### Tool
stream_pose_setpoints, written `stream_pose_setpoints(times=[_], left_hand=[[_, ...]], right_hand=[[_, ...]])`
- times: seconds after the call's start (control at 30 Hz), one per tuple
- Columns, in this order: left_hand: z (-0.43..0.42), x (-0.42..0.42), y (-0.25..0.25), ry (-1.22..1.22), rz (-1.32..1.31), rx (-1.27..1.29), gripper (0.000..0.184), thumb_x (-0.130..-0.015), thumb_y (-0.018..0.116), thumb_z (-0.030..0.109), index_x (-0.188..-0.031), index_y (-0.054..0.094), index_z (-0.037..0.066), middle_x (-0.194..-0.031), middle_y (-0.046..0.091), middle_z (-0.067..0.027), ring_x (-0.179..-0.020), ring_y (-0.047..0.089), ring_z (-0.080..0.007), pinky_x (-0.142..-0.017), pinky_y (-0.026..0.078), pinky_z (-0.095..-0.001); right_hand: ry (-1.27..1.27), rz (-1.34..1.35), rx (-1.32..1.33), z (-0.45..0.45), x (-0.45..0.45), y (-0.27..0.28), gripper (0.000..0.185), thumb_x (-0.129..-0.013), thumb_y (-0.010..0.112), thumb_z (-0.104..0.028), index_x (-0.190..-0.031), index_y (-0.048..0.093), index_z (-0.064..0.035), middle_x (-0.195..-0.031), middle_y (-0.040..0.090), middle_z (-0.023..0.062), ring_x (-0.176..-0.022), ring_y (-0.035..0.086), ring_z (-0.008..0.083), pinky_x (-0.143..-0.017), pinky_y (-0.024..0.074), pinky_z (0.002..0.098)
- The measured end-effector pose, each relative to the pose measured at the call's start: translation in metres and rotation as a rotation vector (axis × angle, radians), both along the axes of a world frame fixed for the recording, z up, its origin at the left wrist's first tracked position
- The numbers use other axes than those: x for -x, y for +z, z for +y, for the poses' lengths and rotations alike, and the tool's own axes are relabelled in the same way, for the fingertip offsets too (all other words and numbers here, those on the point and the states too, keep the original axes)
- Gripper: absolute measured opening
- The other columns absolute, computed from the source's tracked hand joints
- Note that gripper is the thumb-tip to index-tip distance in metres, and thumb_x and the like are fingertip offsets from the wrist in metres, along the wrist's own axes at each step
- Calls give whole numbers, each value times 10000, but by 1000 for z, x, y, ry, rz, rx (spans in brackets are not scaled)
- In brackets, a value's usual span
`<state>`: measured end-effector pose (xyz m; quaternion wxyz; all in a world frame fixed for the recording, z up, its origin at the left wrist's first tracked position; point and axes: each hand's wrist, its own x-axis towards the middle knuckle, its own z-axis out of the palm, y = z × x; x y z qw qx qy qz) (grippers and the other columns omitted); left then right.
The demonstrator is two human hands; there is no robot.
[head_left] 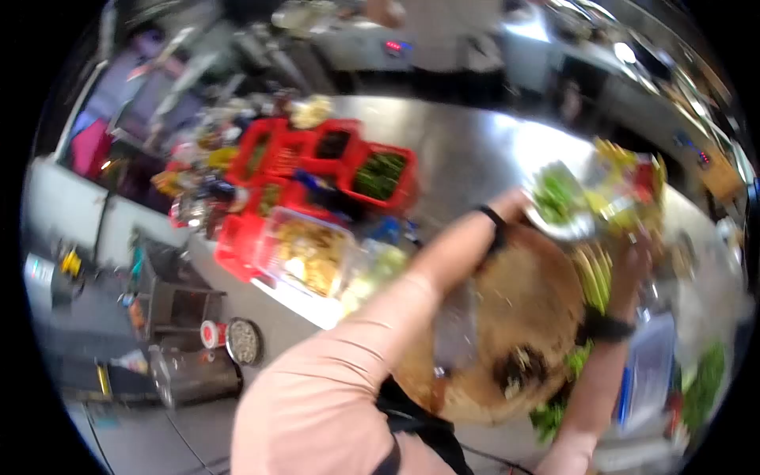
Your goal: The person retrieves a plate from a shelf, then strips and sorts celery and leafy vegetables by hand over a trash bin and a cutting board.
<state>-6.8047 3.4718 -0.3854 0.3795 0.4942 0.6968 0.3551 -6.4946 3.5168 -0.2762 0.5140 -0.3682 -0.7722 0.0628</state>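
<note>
My left hand (511, 204) is at the rim of a white bowl (571, 229) that holds chopped green leaves (556, 192); its fingers are closed on the bowl's left edge. My right hand (638, 257) is blurred, just below a yellow package (629, 190) with a red patch, and its fingers cannot be made out. Below both hands lies a round wooden board (522, 293) with a cleaver (455, 328) and a dark chopped heap (520, 370) on it. Long pale green pieces (592, 277) sit at the board's right edge.
Red baskets (382, 176) of greens and other food stand at the left, beside a clear tub (309, 252) of yellowish pieces. A blue-edged clear container (649, 368) is at the right. Across the metal table (451, 142) stands a person (451, 36).
</note>
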Motion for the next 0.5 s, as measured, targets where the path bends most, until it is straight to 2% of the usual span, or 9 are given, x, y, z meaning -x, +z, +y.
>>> stream_pose_setpoints(times=[0.03,0.1,0.23,0.3,0.33,0.37,0.43,0.47,0.5], left_hand=[[9,-10,-13,-3,90,28,268,-841,596,178,-1039,620,-2,-968,671,-124,-831,639,-243,-757,516,-378],[11,-8,-23,-27,219,71,282,-834,611,201,-1025,627,-6,-956,676,-135,-824,641,-249,-756,515,-385],[-1,-2,-23,-5,314,64,316,-819,639,247,-997,639,-15,-933,685,-155,-811,646,-262,-752,514,-401],[-8,-3,-4,95,-25,-11,389,-815,656,259,-1065,616,-37,-1017,660,-214,-921,643,-276,-815,502,-410],[-27,-7,22,123,-19,-22,389,-815,656,259,-1065,616,-37,-1017,660,-214,-921,643,-276,-815,502,-410],[-53,-16,68,40,-62,-229,355,-808,646,238,-1041,616,-29,-1004,652,-230,-927,632,-317,-814,498,-419],[-107,-27,127,-130,-140,-648,288,-796,625,196,-993,617,-13,-978,637,-261,-939,609,-399,-813,490,-437],[-130,-28,128,-134,-23,-477,277,-787,629,198,-960,597,-16,-947,627,-259,-911,597,-406,-797,482,-449],[-154,-32,131,-144,77,-310,271,-778,633,201,-927,577,-19,-915,617,-257,-882,585,-414,-781,474,-461]], right_hand=[[-178,-202,-83,-20,1,23,220,-918,603,-118,-1118,569,-34,-1048,627,212,-918,620,338,-799,505,392],[-151,-168,-105,-30,14,28,221,-920,610,-134,-1097,553,-16,-1045,600,209,-899,601,366,-788,495,392],[-99,29,232,-3,9,-80,272,-937,575,-158,-1169,538,-21,-1135,574,167,-1008,569,272,-859,473,357],[622,1150,801,-6,10,-97,318,-954,532,-211,-1214,538,-29,-1174,582,135,-1010,587,252,-877,490,352],[609,932,795,-14,-10,-106,337,-956,519,-227,-1227,531,-28,-1189,579,124,-1023,588,246,-888,494,354],[593,713,777,-22,-27,-112,356,-959,506,-244,-1241,524,-27,-1203,577,112,-1037,590,240,-899,498,355],[411,798,1213,-43,-41,-70,358,-966,487,-256,-1237,513,-25,-1206,567,121,-1056,587,241,-896,502,365],[263,640,1218,-74,-38,-23,343,-966,489,-254,-1224,522,-31,-1201,564,119,-1045,588,243,-890,505,367],[159,542,1109,-73,-68,-38,312,-956,508,-234,-1196,542,-36,-1173,567,107,-1005,588,227,-869,501,355]])
